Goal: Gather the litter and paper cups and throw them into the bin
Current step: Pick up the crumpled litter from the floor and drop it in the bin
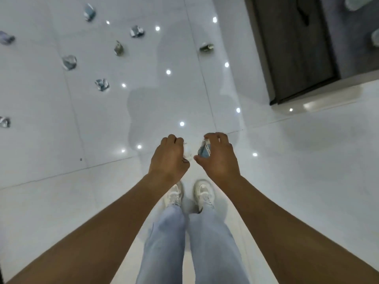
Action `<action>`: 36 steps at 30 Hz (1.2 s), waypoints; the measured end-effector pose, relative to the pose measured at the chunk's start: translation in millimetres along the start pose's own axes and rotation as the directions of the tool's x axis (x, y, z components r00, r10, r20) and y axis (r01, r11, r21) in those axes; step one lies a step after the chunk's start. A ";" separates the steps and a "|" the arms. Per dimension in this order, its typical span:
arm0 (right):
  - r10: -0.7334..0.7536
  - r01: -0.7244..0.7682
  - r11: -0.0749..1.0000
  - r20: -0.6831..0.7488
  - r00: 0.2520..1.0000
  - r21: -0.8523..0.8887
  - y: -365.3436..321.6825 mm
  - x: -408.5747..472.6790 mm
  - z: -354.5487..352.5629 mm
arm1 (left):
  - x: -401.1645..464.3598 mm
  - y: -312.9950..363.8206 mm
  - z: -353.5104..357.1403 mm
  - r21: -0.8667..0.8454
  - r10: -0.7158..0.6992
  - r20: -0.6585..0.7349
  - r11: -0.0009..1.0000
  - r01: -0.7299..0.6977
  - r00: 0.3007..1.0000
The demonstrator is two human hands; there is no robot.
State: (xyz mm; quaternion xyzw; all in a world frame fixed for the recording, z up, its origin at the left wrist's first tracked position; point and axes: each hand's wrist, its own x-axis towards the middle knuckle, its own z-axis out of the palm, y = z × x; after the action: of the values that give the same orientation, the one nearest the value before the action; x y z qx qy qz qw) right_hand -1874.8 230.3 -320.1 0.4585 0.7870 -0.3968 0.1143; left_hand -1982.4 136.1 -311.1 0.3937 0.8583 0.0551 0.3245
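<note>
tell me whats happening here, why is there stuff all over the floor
A person stands on a glossy white tiled floor picking up litter. The left hand grips a crumpled white piece, and the right hand holds a crushed blue and white paper cup. Several more crumpled pieces lie scattered on the tiles ahead to the left, such as one and another. No bin is in view.
</note>
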 end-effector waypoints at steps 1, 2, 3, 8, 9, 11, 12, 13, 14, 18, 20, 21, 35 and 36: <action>-0.033 0.033 0.999 -0.010 0.999 0.006 -20.4 -12.5 -21.0 | -14.6 7.5 -25.2 -0.005 0.007 -0.039 1.000 -0.007 0.999; -0.069 0.069 0.998 -0.015 0.997 -0.001 -39.6 -23.8 -39.6 | -29.0 13.2 -48.3 -0.003 0.013 -0.077 1.000 -0.013 0.997; -0.102 0.102 0.995 -0.012 0.995 -0.016 -57.5 -33.9 -54.7 | -44.0 17.1 -68.8 -0.008 0.005 -0.113 1.000 -0.006 0.994; -0.286 0.295 0.952 0.104 0.953 -0.082 -141.1 -90.0 -91.8 | -134.7 19.4 -134.7 -0.068 -0.175 -0.218 0.984 0.164 0.960; -0.327 0.343 0.933 0.142 0.934 -0.105 -155.1 -104.6 -92.8 | -156.6 18.3 -142.2 -0.092 -0.228 -0.240 0.973 0.211 0.944; -0.398 0.429 0.893 0.205 0.894 -0.134 -177.5 -134.2 -89.2 | -197.5 13.3 -152.1 -0.159 -0.335 -0.268 0.940 0.301 0.904; -0.438 0.477 0.868 0.240 0.866 -0.140 -187.9 -152.1 -85.2 | -220.4 10.1 -155.4 -0.196 -0.390 -0.281 0.918 0.345 0.877; -0.471 0.522 0.841 0.280 0.836 -0.144 -197.1 -170.8 -78.7 | -243.8 6.2 -156.9 -0.226 -0.442 -0.290 0.894 0.388 0.849; -0.501 0.564 0.812 0.316 0.805 -0.149 -204.3 -189.0 -71.3 | -266.4 2.5 -157.7 -0.252 -0.490 -0.297 0.868 0.428 0.820; -0.616 0.737 0.663 0.464 0.636 -0.130 -217.2 -256.7 -32.9 | -353.1 -16.0 -142.6 -0.358 -0.671 -0.307 0.739 0.571 0.675; -0.660 0.811 0.573 0.521 0.541 -0.116 -224.9 -286.3 -12.1 | -393.2 -25.1 -131.1 -0.419 -0.737 -0.307 0.673 0.610 0.603; -0.672 0.842 0.529 0.552 0.494 -0.110 -230.2 -303.3 -0.4 | -414.9 -30.6 -123.8 -0.454 -0.771 -0.301 0.633 0.627 0.561; -0.560 0.996 0.080 0.829 0.009 0.044 -246.2 -609.4 221.3 | -743.0 -123.1 41.4 -0.763 -0.984 -0.179 0.133 0.633 -0.010; -0.552 0.996 0.063 0.834 -0.017 0.062 -243.4 -634.5 236.4 | -767.5 -128.5 54.1 -0.784 -0.985 -0.162 0.099 0.613 -0.049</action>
State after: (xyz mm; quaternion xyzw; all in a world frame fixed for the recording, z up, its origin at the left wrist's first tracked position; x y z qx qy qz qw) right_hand -1764.9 -406.9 -4.5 -0.3722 0.8572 -0.2477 0.2557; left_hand -1664.2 -506.6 -4.3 -0.3836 0.9024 0.1948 0.0238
